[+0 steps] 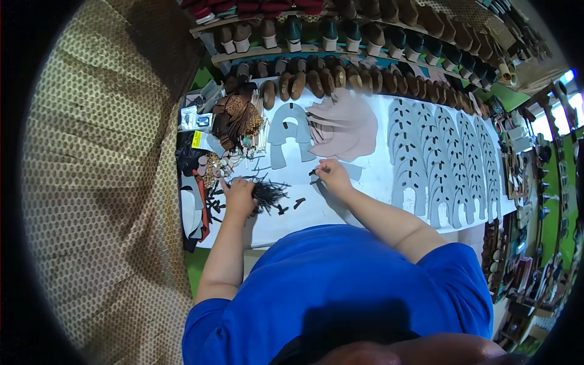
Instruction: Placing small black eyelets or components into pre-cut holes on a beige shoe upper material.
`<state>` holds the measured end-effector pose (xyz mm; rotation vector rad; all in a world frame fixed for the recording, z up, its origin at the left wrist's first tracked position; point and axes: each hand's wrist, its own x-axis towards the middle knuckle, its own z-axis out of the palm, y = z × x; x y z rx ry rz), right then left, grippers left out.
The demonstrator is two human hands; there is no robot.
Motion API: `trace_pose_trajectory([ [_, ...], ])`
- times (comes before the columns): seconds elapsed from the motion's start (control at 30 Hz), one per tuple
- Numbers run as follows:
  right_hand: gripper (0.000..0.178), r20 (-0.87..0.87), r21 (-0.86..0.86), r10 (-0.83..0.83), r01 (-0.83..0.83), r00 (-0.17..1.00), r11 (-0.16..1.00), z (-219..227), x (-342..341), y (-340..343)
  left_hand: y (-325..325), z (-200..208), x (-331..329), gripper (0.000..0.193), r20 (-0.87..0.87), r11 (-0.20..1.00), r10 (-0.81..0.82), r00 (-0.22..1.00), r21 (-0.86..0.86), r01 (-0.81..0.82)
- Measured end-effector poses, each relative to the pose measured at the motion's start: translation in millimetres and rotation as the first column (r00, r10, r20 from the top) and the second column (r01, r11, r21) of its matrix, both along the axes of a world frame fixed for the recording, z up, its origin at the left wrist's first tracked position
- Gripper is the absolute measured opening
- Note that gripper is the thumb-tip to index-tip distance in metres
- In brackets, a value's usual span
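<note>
A: Which step?
B: Looks like single-strip handling. Right hand [334, 175] is pinching one small black strip [312, 172] between thumb and fingertips.
A: Next move?
B: Probably calling for a firm, steady pinch on that end.
A: Strip vs grip?
B: It's sticking out left of the right fingertips, over the white table [371, 194].
A: Left hand [241, 196]?
B: Resting at the heap of black strips [271, 193]; fingers are hiding its grip, can't tell.
</note>
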<state>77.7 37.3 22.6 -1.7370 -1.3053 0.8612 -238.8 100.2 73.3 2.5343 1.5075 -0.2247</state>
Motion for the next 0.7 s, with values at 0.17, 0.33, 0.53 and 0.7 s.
trace_pose_trajectory([
  [0.17, 0.018, -0.148, -0.057, 0.011, -0.020, 0.989, 0.998, 8.2, 13.4, 1.2, 20.1, 3.4, -13.7, 0.059, 0.016, 0.955, 0.259, 0.966, 0.148, -0.258],
  [0.33, 0.013, 0.217, -0.025, 0.292, -0.294, 0.931, 0.956, 5.7, 46.1, 1.8, 29.1, -0.4, -13.8, 0.074, 0.288, 0.899, 0.434, 0.854, -0.070, -0.433],
  [0.53, 0.012, 0.482, -0.341, 0.575, -0.464, 0.661, 0.818, 25.4, 31.8, 6.8, 18.4, -13.5, 3.0, 0.074, 0.369, 0.929, 0.350, 0.861, -0.019, -0.370],
  [0.7, 0.014, 0.530, -0.395, 0.533, -0.364, 0.660, 0.843, 29.7, 17.4, 10.9, 9.6, -17.5, 22.9, 0.062, 0.387, 0.953, 0.285, 0.877, -0.021, -0.301],
])
